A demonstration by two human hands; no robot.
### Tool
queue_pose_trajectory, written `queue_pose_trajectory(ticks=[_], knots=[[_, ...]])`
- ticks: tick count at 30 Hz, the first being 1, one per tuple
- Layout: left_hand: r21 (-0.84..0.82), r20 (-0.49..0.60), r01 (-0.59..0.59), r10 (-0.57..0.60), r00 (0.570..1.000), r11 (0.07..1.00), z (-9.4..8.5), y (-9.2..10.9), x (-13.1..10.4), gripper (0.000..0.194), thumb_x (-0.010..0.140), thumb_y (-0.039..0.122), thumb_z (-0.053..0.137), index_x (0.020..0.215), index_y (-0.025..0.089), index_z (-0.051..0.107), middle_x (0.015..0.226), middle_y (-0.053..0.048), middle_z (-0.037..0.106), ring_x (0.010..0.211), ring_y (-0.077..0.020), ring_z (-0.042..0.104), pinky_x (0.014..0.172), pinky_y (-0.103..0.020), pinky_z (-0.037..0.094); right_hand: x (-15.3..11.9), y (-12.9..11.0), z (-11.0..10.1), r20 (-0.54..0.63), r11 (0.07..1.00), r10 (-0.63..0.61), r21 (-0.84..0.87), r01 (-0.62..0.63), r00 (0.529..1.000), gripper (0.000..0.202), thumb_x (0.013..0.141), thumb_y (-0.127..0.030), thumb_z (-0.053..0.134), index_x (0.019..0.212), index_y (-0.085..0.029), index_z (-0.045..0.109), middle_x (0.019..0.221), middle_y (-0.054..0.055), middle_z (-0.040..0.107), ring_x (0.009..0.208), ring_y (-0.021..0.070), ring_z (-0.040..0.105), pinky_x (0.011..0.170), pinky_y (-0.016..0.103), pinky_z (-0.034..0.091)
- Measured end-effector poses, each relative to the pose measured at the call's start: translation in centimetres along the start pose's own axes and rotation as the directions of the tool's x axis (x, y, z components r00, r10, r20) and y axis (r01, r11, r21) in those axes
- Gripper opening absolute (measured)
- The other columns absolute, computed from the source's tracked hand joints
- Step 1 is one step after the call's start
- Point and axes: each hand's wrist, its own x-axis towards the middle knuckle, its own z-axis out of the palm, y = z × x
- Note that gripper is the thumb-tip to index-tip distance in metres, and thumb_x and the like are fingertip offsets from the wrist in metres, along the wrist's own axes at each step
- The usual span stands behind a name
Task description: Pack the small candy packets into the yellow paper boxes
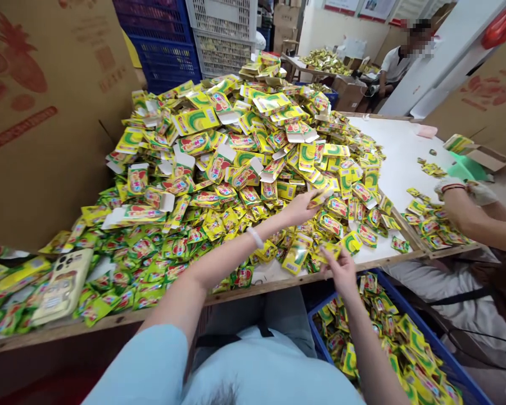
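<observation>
White bench (398, 149), blue crates (166, 59) behind; left grip (302, 209) pinches a yellow box (326, 190), right grip (343, 270) a small packet (329, 251), at the fingertips.

You cannot read any word with certainty: red letters (21, 132) on the left carton (67, 185), colourful lettering (195, 143) on small boxes (194, 121), and wall posters (376, 9) seem too blurred.

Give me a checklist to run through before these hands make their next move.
1. Left hand holds a yellow box: ok.
2. Right hand pinches a yellow packet: ok.
3. Contents of that box known: cannot tell.
4. Phone kept off the packets: not ok, it lies among them.
5. Blue bin uncovered: ok, with packets visible inside.
6. Co-worker's hands apart from both: ok.
</observation>
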Motion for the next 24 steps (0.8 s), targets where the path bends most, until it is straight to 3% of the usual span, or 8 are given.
queue_pose_trajectory(ticks=[1, 3, 6, 9, 11, 16, 20, 24], knots=[[-0.216, 0.029, 0.03, -0.025, 0.999, 0.976, -0.2, 0.2, -1.8, 0.029, 0.092, 0.021, 0.053, 0.118, 0.01, 0.057, 0.102, -0.01, 0.07, 0.093, -0.0209, 0.067, 0.084, -0.031, 0.051, 0.0, -1.3, -0.2, -0.028, 0.999, -0.044, 0.011, 0.045, 0.999, 0.038, 0.077, -0.05, 0.076, 0.091, -0.022, 0.054, 0.067, -0.004, 0.061, 0.039, 0.0087, 0.049, 0.035, 0.022, 0.039], [-0.554, 0.132, 0.162, -0.106, 0.986, 0.817, -0.1, 0.8, -5.5, 0.019, 0.087, 0.025, 0.061, 0.098, 0.01, 0.061, 0.081, -0.005, 0.068, 0.073, -0.0174, 0.065, 0.073, -0.031, 0.053, 0.0, -3.9, 0.0, -0.081, 0.98, -0.197, 0.023, 0.199, 0.977, 0.031, 0.081, -0.044, 0.074, 0.097, -0.023, 0.055, 0.075, -0.003, 0.061, 0.043, 0.0087, 0.052, 0.038, 0.022, 0.042], [-0.745, 0.253, 0.323, -0.2, 0.946, 0.584, 0.8, 2.4, -10.1, 0.027, 0.076, 0.034, 0.074, 0.083, 0.013, 0.059, 0.069, -0.001, 0.062, 0.061, -0.0133, 0.06, 0.065, -0.029, 0.052, 0.2, -6.8, 1.9, -0.08, 0.889, -0.458, -0.041, 0.456, 0.885, 0.025, 0.083, -0.035, 0.073, 0.102, -0.026, 0.059, 0.096, 0.002, 0.062, 0.051, 0.0097, 0.056, 0.041, 0.024, 0.045], [-0.81, 0.273, 0.365, -0.256, 0.927, 0.46, 1.3, 3.8, -12.7, 0.037, 0.067, 0.037, 0.081, 0.084, 0.015, 0.057, 0.067, 0.002, 0.06, 0.058, -0.0127, 0.058, 0.061, -0.029, 0.052, 0.4, -7.9, 3.8, 0.097, 0.787, -0.579, -0.19, 0.586, 0.809, 0.017, 0.085, -0.031, 0.07, 0.1, -0.026, 0.064, 0.103, 0.006, 0.062, 0.078, 0.0187, 0.065, 0.062, 0.032, 0.055], [-0.808, 0.255, 0.364, -0.283, 0.925, 0.464, 1.1, 4.1, -13.4, 0.036, 0.066, 0.034, 0.081, 0.084, 0.016, 0.055, 0.067, 0.003, 0.059, 0.059, -0.0122, 0.057, 0.061, -0.028, 0.051, 0.4, -8.3, 4.2, 0.259, 0.737, -0.56, -0.278, 0.616, 0.787, 0.013, 0.088, -0.03, 0.067, 0.1, -0.025, 0.066, 0.099, 0.007, 0.064, 0.092, 0.0226, 0.064, 0.076, 0.036, 0.055], [-0.729, 0.251, 0.354, -0.253, 0.934, 0.585, 0.1, 3.8, -14.2, 0.026, 0.073, 0.025, 0.072, 0.091, 0.016, 0.056, 0.069, 0.004, 0.06, 0.063, -0.0122, 0.056, 0.062, -0.025, 0.049, 0.1, -10.3, 3.1, 0.572, 0.683, -0.272, -0.451, 0.574, 0.774, 0.016, 0.092, -0.03, 0.061, 0.104, -0.024, 0.07, 0.093, 0.006, 0.064, 0.081, 0.0187, 0.062, 0.069, 0.029, 0.051], [-0.717, 0.227, 0.314, -0.218, 0.949, 0.622, 0.3, 3.5, -14.5, 0.048, 0.074, 0.023, 0.072, 0.118, 0.016, 0.054, 0.078, 0.001, 0.062, 0.064, -0.013, 0.058, 0.061, -0.025, 0.05, 0.2, -12.3, 2.6, 0.678, 0.592, -0.169, -0.51, 0.624, 0.715, 0.018, 0.093, -0.028, 0.058, 0.106, -0.026, 0.071, 0.09, 0.005, 0.063, 0.083, 0.0198, 0.062, 0.074, 0.03, 0.05], [-0.769, 0.315, 0.374, -0.201, 0.927, 0.518, 0.8, 3.2, -15.6, 0.063, 0.079, 0.027, 0.07, 0.134, 0.017, 0.042, 0.079, 0.0, 0.062, 0.061, -0.014, 0.061, 0.06, -0.028, 0.053, 0.1, -12.3, 2.6, 0.728, 0.659, -0.084, -0.472, 0.586, 0.68, 0.021, 0.095, -0.033, 0.054, 0.112, -0.025, 0.063, 0.095, 0.005, 0.067, 0.077, 0.0182, 0.063, 0.069, 0.028, 0.05]])
